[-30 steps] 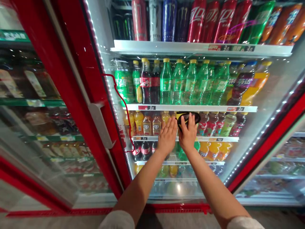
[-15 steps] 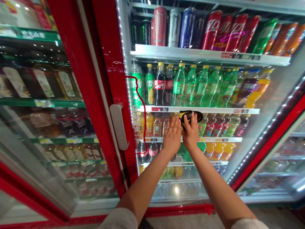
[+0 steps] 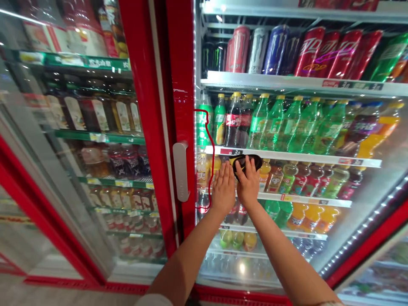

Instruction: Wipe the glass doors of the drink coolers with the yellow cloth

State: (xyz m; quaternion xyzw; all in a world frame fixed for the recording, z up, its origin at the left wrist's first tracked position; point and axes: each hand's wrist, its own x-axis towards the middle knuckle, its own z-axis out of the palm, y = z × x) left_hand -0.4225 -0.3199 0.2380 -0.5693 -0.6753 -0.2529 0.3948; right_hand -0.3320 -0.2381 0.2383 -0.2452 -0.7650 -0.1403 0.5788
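Observation:
My left hand [image 3: 223, 189] is in front of the glass cooler door, fingers stretched out and close together, with nothing seen in it. Just right of it, my right hand [image 3: 248, 183] has its fingers over a small black-and-yellow object [image 3: 257, 161] with a rounded black rim. What this object is exactly, and whether it touches the glass, I cannot tell. Both hands are below the shelf with the price label [image 3: 232, 151]. Behind them, rows of bottles are partly hidden. A grey door handle [image 3: 181, 172] is left of my left hand, apart from it.
Red door frames [image 3: 178, 93] divide the coolers. Green soda bottles [image 3: 276, 123] and drink cans [image 3: 277, 50] fill the shelves above my hands. A second cooler with dark bottles [image 3: 100, 114] is at the left. A strip of lights [image 3: 366, 225] runs down the right side.
Both hands have moved left across the shelves, closer to the handle, and the black-and-yellow object has moved with them. The view has shifted, so the coolers appear further right.

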